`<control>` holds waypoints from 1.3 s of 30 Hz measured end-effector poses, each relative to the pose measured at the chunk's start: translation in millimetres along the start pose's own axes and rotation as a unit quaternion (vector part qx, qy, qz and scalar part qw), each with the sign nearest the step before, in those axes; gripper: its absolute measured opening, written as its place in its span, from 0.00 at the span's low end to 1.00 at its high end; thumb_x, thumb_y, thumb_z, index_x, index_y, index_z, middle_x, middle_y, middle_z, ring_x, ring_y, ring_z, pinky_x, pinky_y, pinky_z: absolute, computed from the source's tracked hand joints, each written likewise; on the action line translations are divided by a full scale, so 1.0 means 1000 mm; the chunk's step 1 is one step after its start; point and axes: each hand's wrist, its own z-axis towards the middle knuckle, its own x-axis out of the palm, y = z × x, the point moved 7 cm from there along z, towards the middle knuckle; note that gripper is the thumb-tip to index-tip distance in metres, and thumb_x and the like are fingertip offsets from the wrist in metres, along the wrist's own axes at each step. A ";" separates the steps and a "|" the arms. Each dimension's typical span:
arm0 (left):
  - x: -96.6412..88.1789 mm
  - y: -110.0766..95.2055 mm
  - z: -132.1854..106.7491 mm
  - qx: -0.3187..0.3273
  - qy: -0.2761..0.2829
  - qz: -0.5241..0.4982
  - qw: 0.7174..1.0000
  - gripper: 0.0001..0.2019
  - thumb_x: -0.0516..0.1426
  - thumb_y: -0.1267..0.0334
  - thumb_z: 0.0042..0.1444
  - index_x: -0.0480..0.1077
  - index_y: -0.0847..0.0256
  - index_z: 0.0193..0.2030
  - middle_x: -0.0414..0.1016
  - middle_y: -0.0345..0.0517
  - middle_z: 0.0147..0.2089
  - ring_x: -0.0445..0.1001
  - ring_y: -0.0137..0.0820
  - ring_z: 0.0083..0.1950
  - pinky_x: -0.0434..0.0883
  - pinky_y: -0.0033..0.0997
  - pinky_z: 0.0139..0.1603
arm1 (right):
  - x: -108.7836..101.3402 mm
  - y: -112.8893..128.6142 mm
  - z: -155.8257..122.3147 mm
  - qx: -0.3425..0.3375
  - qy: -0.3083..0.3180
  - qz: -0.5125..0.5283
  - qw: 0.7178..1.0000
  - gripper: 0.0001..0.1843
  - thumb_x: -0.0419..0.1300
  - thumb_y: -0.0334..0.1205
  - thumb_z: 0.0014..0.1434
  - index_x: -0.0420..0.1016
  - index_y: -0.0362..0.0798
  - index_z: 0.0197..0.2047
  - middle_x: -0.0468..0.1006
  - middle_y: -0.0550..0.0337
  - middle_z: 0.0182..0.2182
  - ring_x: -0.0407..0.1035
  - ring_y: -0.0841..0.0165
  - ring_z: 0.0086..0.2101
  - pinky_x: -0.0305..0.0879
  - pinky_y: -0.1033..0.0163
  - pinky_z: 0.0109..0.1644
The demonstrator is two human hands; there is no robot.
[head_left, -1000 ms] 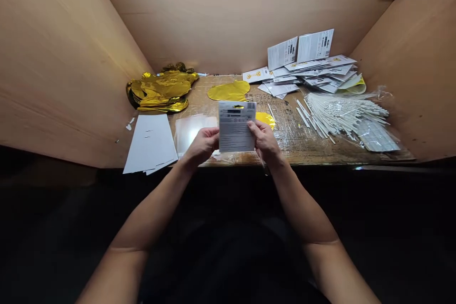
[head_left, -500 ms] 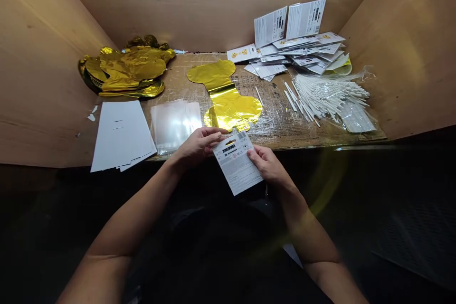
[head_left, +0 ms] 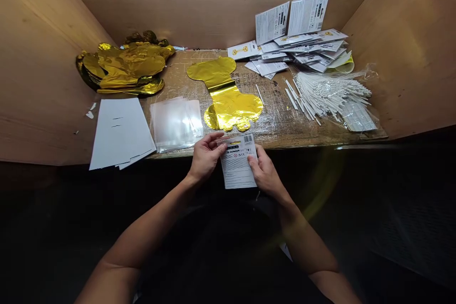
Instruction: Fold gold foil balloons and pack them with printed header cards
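A white printed packaging card with a hang hole and a barcode is held between my two hands, just off the front edge of the table. My left hand pinches its upper left part, thumb on the printed face. My right hand grips the right edge, with the thumb in front and the fingers behind, hidden. Right beyond the card lies a flat gold foil balloon, bone-like in shape, with a fold across its middle.
Gold foil balloons are heaped at the back left. White cards and clear plastic sleeves lie at the front left. Packaged cards pile up at the back right, behind many white sticks. Wooden panels enclose the table.
The card has turned more upright, its lower end swinging left. My left hand has shifted from its top corner onto the printed face. The view has moved slightly.
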 end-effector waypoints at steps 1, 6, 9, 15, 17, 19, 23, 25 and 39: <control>-0.001 0.000 -0.001 0.017 -0.015 0.001 1.000 0.28 0.76 0.55 0.47 0.77 0.59 0.53 0.86 0.52 0.51 0.85 0.42 0.52 0.80 0.46 0.58 | 0.004 -0.001 -0.001 -0.002 0.011 0.025 1.000 0.18 0.56 0.50 0.74 0.72 0.53 0.62 0.84 0.54 0.47 0.78 0.57 0.47 0.75 0.55 0.51; -0.001 0.004 -0.003 0.065 -0.064 0.021 0.996 0.25 0.76 0.56 0.47 0.76 0.58 0.51 0.85 0.51 0.49 0.85 0.41 0.53 0.80 0.44 0.59 | 0.017 -0.012 -0.010 0.007 -0.011 0.075 0.997 0.31 0.56 0.52 0.74 0.60 0.54 0.76 0.82 0.50 0.56 0.80 0.55 0.50 0.77 0.51 0.56; -0.002 0.011 -0.005 0.061 -0.080 0.053 0.994 0.24 0.75 0.54 0.48 0.77 0.58 0.49 0.85 0.48 0.43 0.85 0.40 0.46 0.81 0.41 0.52 | 0.020 -0.015 -0.017 -0.007 -0.056 0.072 0.996 0.35 0.56 0.52 0.74 0.57 0.52 0.79 0.81 0.47 0.60 0.80 0.53 0.53 0.78 0.51 0.56; -0.001 0.014 -0.014 0.006 -0.024 0.021 0.999 0.19 0.75 0.50 0.50 0.78 0.58 0.40 0.85 0.46 0.40 0.84 0.37 0.39 0.81 0.39 0.46 | 0.018 -0.015 -0.020 0.002 -0.066 0.090 0.994 0.38 0.56 0.55 0.74 0.53 0.51 0.79 0.83 0.46 0.55 0.80 0.54 0.51 0.79 0.52 0.53; 0.006 0.012 -0.014 -0.052 0.043 -0.027 0.997 0.24 0.77 0.52 0.46 0.80 0.58 0.46 0.87 0.50 0.46 0.85 0.42 0.45 0.82 0.43 0.50 | 0.021 -0.017 -0.016 0.042 0.005 0.132 0.990 0.42 0.57 0.58 0.73 0.46 0.53 0.81 0.85 0.51 0.44 0.81 0.57 0.38 0.79 0.54 0.42; 0.014 0.008 -0.012 -0.112 0.081 -0.072 0.988 0.28 0.77 0.51 0.45 0.81 0.59 0.51 0.87 0.54 0.49 0.85 0.46 0.49 0.82 0.47 0.52 | 0.022 -0.017 -0.013 0.070 0.064 0.163 0.982 0.46 0.60 0.60 0.71 0.45 0.54 0.82 0.83 0.59 0.34 0.77 0.62 0.28 0.76 0.58 0.33; 0.021 -0.001 0.005 -0.145 0.060 -0.092 0.983 0.23 0.77 0.52 0.46 0.83 0.58 0.48 0.87 0.52 0.45 0.85 0.43 0.44 0.82 0.46 0.49 | 0.013 -0.021 -0.015 0.081 0.046 0.226 0.970 0.50 0.70 0.63 0.62 0.54 0.56 0.77 0.79 0.67 0.27 0.68 0.70 0.20 0.65 0.66 0.23; 0.024 -0.005 0.012 -0.128 0.041 -0.095 0.986 0.23 0.77 0.53 0.45 0.83 0.58 0.47 0.87 0.50 0.44 0.85 0.41 0.43 0.82 0.45 0.49 | 0.016 -0.030 -0.025 0.101 0.036 0.259 0.960 0.43 0.72 0.64 0.58 0.64 0.53 0.68 0.77 0.68 0.24 0.62 0.73 0.16 0.58 0.69 0.17; 0.066 0.036 -0.033 -0.097 0.161 -0.022 0.982 0.25 0.71 0.46 0.55 0.80 0.62 0.51 0.84 0.59 0.51 0.84 0.51 0.51 0.80 0.51 0.54 | 0.011 -0.045 -0.035 0.138 -0.091 0.331 0.929 0.26 0.73 0.59 0.60 0.71 0.49 0.47 0.76 0.68 0.19 0.62 0.76 0.12 0.53 0.74 0.11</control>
